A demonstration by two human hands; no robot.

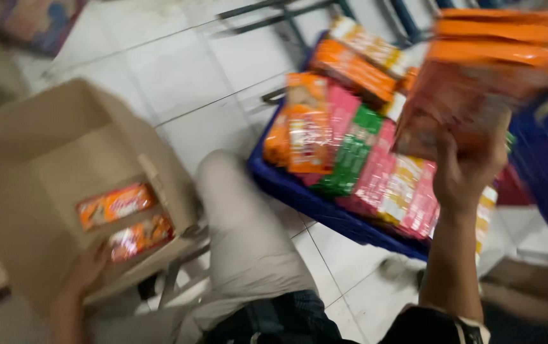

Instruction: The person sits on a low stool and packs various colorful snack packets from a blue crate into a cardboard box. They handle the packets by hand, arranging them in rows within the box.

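Packing looks barely begun: two orange packets (pixel 124 220) lie in the cardboard box (pixel 44 159), left hand (pixel 86 271) gripping its edge, right hand (pixel 468 172) clutching an orange stack (pixel 484 76) above the full blue crate (pixel 299 194)

White tiled floor (pixel 178 70) with dark grout lines, seen from above. A blue plastic crate (pixel 325 207) rests directly on the tiles at centre right, heaped with flat snack packets (pixel 356 153) in orange, pink, green and yellow wrappers. At left, an open brown cardboard box (pixel 38 159) stands tilted, with two orange packets (pixel 124 220) inside; whether its base meets the floor cannot be told. Dark metal frame legs (pixel 274 13) stand on the tiles at the top edge.
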